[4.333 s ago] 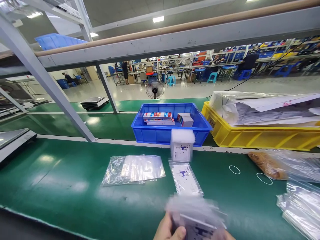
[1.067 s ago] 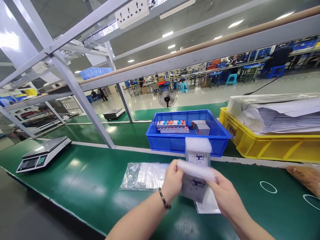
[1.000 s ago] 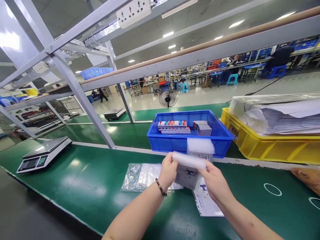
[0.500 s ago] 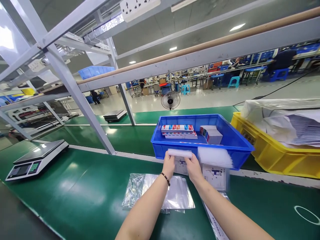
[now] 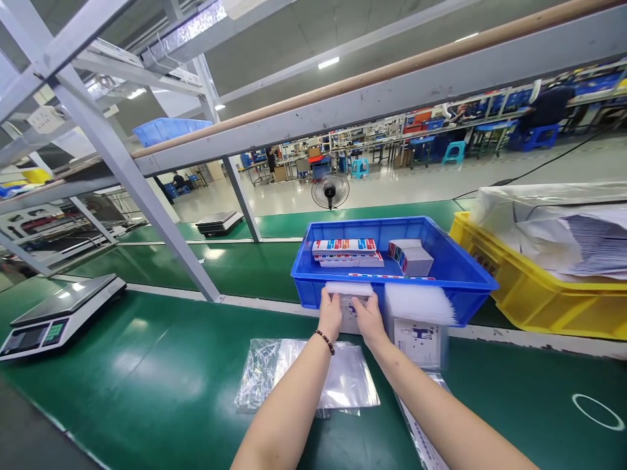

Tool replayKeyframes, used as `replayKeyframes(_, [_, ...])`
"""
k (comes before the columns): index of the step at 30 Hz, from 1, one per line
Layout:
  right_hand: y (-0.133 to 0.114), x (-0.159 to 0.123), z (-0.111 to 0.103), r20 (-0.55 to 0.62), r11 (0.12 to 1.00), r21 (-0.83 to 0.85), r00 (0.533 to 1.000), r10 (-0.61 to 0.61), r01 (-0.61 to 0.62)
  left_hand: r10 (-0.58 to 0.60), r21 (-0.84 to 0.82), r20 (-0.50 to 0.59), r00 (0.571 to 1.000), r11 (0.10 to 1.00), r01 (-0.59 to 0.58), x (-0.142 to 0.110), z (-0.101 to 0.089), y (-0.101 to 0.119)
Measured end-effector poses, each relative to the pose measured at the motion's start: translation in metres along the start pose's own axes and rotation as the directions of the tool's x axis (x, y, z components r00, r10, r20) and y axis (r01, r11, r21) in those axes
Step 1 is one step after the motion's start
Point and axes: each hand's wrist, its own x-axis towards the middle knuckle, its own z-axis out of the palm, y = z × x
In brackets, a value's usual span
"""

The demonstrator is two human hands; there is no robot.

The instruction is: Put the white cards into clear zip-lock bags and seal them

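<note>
Between both hands is a white packing sheet (image 5: 349,287), at the front wall of the blue bin (image 5: 313,297). My left hand (image 5: 330,314) grips its left side, with a dark beaded bracelet on the wrist. My right hand (image 5: 369,320) closes on its right side. Under the sheet, between the hands, shows a printed leaflet (image 5: 349,318); whether the fingers also hold it cannot be told. A stack of white packing sheets (image 5: 418,303) lies right of my right hand, above bagged printed leaflets (image 5: 418,343). Clear plastic bags (image 5: 353,375) lie flat nearer me.
Inside the bin are colourful printed boxes (image 5: 345,246) and a white block-like stack (image 5: 416,258). On the right stands a yellow bin (image 5: 539,300) with papers and plastic. A scale (image 5: 63,313) sits left on the green bench (image 5: 161,372); a metal post (image 5: 142,189) rises behind.
Both hands have shifted slightly towards the bin with the white sheet, which has tipped back, and more of the leaflet below shows. The whole view has shifted a little.
</note>
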Motion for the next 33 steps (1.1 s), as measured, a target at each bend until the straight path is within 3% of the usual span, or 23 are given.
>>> replayKeyframes(5, [-0.022, -0.029, -0.022, 0.047, 0.986, -0.167, 0.999, 0.017, -0.009, -0.04, 0.033, -0.082, 0.996, 0.999, 0.043, -0.001, -0.009, 0.016])
replayKeyframes(9, [-0.045, -0.083, -0.077, 0.154, 0.959, -0.278, 0.988, -0.018, 0.061, -0.07, 0.02, -0.114, 0.991, 0.997, 0.073, -0.034, -0.027, 0.028])
replayKeyframes(10, [-0.046, -0.095, -0.095, 0.26, 0.912, -0.379, 0.964, -0.057, 0.157, -0.082, 0.012, -0.102, 0.991, 0.996, 0.084, -0.046, -0.031, 0.027])
replayKeyframes(12, [-0.042, -0.116, -0.135, 0.358, 0.792, -0.548, 0.931, -0.069, 0.27, -0.129, -0.015, -0.052, 0.99, 0.992, 0.129, -0.074, -0.034, 0.022])
replayKeyframes(15, [-0.02, -0.136, -0.184, 0.313, 0.596, -0.778, 0.945, 0.093, 0.198, -0.3, -0.065, 0.068, 0.951, 0.95, 0.304, -0.111, -0.024, 0.006])
replayKeyframes(17, [-0.006, -0.144, -0.2, 0.291, 0.497, -0.852, 0.938, 0.191, 0.163, -0.421, -0.028, 0.113, 0.9, 0.904, 0.426, -0.126, -0.009, -0.007])
replayKeyframes(20, [0.0, -0.15, -0.2, 0.292, 0.42, -0.892, 0.922, 0.254, 0.167, -0.492, 0.07, 0.122, 0.862, 0.87, 0.487, -0.133, 0.018, -0.022])
replayKeyframes(24, [-0.014, -0.15, -0.186, 0.275, 0.4, -0.905, 0.918, 0.286, 0.146, -0.469, 0.247, 0.102, 0.877, 0.866, 0.434, -0.121, 0.045, -0.031])
replayKeyframes(29, [-0.019, -0.148, -0.184, 0.291, 0.404, -0.903, 0.899, 0.326, 0.145, -0.364, 0.492, 0.119, 0.924, 0.83, 0.264, -0.095, 0.052, -0.038])
replayKeyframes(33, [-0.007, -0.148, -0.188, 0.302, 0.449, -0.879, 0.918, 0.256, 0.164, -0.299, 0.628, 0.184, 0.936, 0.768, 0.122, -0.084, 0.052, -0.037])
